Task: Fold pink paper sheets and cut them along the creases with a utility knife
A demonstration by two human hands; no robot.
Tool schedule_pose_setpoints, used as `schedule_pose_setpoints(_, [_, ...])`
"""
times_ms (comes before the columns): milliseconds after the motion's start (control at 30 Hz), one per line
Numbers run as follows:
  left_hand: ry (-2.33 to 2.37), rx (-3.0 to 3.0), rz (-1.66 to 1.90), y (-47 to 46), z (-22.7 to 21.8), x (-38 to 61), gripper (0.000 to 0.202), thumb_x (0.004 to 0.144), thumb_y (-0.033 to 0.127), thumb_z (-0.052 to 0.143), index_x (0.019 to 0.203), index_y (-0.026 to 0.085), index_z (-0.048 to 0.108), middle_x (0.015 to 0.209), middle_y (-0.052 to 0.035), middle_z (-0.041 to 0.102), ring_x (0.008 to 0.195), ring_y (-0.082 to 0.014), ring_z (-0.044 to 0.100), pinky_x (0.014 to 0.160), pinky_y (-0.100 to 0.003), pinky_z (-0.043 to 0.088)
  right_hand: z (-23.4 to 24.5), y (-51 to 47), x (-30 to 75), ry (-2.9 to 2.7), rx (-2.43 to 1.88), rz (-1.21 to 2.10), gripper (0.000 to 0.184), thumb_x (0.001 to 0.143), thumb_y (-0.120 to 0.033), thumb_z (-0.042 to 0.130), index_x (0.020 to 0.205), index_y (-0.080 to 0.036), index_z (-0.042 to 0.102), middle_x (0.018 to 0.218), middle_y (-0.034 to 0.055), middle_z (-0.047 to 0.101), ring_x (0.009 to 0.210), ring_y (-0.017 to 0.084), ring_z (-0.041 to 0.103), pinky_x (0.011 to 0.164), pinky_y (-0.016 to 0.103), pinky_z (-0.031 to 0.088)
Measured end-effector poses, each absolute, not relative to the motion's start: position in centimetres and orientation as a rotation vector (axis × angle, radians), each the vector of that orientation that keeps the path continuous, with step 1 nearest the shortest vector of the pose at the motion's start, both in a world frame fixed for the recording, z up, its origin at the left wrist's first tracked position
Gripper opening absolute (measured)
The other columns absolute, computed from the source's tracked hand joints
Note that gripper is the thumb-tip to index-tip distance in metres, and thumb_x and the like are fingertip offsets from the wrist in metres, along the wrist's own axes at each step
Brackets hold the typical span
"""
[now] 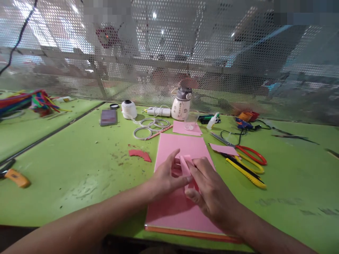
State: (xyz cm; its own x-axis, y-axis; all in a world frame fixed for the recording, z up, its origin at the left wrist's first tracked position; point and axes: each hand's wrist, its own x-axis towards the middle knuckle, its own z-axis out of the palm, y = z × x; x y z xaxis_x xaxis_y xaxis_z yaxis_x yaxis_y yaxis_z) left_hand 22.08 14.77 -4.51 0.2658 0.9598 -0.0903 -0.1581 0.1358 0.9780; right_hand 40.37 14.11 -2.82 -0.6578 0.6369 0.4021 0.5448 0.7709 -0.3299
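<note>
Both hands hold a small folded piece of pink paper [185,166] just above a stack of pink sheets [182,144]. My left hand [169,174] has its thumb against the paper's lower left side, with its index finger raised and the other fingers partly hidden behind. My right hand [209,188] pinches the paper from the right between thumb and fingers. A cut pink slip [224,149] lies right of the stack, partly over scissors with red and yellow handles [251,155]. Below these is a yellow utility knife [246,173].
A red paper scrap [140,154] lies left of the stack. Behind are white rings [143,133], a thread spool [129,110], a bottle [181,106], a clear cup [190,121] and a glue bottle [212,121]. An orange-handled cutter [17,177] sits far left. Perforated metal [148,53] stands at the back.
</note>
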Motion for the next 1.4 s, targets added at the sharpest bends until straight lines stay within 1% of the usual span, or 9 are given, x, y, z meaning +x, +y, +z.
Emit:
schedule_pose_setpoints(200, [0.84,1.063,0.897,14.2,-4.0,21.8,0.102,0.074,0.023,0.075,0.159,0.014,0.019,0.108,-0.0086,0.066,0.105,-0.0261,0.061,0.095,-0.041,0.044,-2.6,13.6,40.2,-2.528,-0.849,0.352,0.079,0.101,-0.061,0.025,0.152,-0.002,0.035,0.119,0.0223,0.052,0.108,0.032,0.051,0.095,0.053,0.051])
schedule_pose_setpoints(367, [0.768,0.85,0.905,14.0,-3.1,21.4,0.099,0.072,0.022,0.079,0.157,0.021,0.03,0.119,-0.0068,0.067,0.123,-0.0268,0.056,0.108,-0.039,0.037,-2.4,13.5,40.1,-2.516,-0.878,0.498,0.08,0.099,-0.065,0.026,0.156,-0.01,0.031,0.122,0.0196,0.05,0.112,0.031,0.051,0.098,0.051,0.05])
schedule_pose_setpoints(600, [0.891,0.728,0.946,14.6,-3.5,21.5,0.06,0.079,0.024,0.07,0.137,0.013,0.057,0.086,-0.0061,0.071,0.086,-0.0212,0.066,0.086,-0.034,0.048,-1.7,13.8,40.5,-2.416,-0.959,0.865,0.071,0.1,-0.066,0.027,0.156,-0.023,0.036,0.13,0.0164,0.052,0.121,0.03,0.055,0.102,0.047,0.05])
schedule_pose_setpoints(733, [0.817,0.666,0.911,15.1,-3.4,21.0,0.062,0.069,0.01,0.062,0.131,0.014,0.06,0.075,-0.0042,0.07,0.071,-0.0214,0.067,0.071,-0.033,0.053,-1.8,14.5,41.5,-2.227,-1.118,0.986,0.065,0.1,-0.064,0.03,0.15,-0.026,0.049,0.155,0.0124,0.042,0.147,0.035,0.033,0.117,0.055,0.032])
schedule_pose_setpoints(867, [0.849,0.669,0.883,15.4,-3.4,20.7,0.02,0.067,0.009,0.063,0.086,0.013,0.069,0.062,-0.0021,0.063,0.054,-0.0136,0.059,0.055,-0.023,0.046,-1.9,15.9,42.3,-2.033,-1.187,1.101,0.058,0.101,-0.061,0.034,0.138,-0.026,0.062,0.153,0.0072,0.05,0.15,0.034,0.028,0.122,0.056,0.02])
schedule_pose_setpoints(1033, [0.858,0.665,0.893,15.8,-3.6,20.5,0.008,0.07,0.017,0.069,0.073,0.014,0.062,0.061,-0.0012,0.059,0.055,-0.0126,0.058,0.057,-0.024,0.047,-1.4,17.6,43.3,-2.095,-1.089,1.045,0.037,0.097,-0.03,0.047,0.121,-0.024,0.073,0.133,0.0077,0.067,0.135,0.029,0.05,0.11,0.045,0.043])
schedule_pose_setpoints(1133, [0.908,0.674,0.915,16.0,-3.6,20.2,0.013,0.072,0.021,0.071,0.071,0.015,0.059,0.058,0.0002,0.057,0.052,-0.0125,0.056,0.055,-0.023,0.045,-1.4,18.1,43.6,-2.193,-1.015,1.045,0.041,0.089,-0.013,0.048,0.119,-0.024,0.074,0.121,0.0075,0.07,0.118,0.025,0.062,0.098,0.038,0.051])
schedule_pose_setpoints(1233, [0.942,0.672,0.952,15.9,-3.1,20.2,0.013,0.073,0.02,0.073,0.072,0.015,0.06,0.055,0.0017,0.055,0.05,-0.0108,0.053,0.054,-0.023,0.042,-1.6,18.2,43.5,-2.261,-0.928,1.111,0.041,0.087,-0.012,0.051,0.119,-0.026,0.073,0.117,0.0064,0.07,0.112,0.022,0.064,0.094,0.035,0.053])
schedule_pose_setpoints(1400, [0.837,0.688,0.898,15.6,-2.5,20.3,0.026,0.073,0.023,0.078,0.095,0.012,0.07,0.075,-0.0082,0.07,0.067,-0.0219,0.069,0.068,-0.034,0.054,-2.0,18.0,43.0,-2.232,-0.885,1.188,0.025,0.088,-0.021,0.062,0.107,-0.024,0.078,0.098,0.006,0.068,0.087,0.016,0.066,0.08,0.03,0.056])
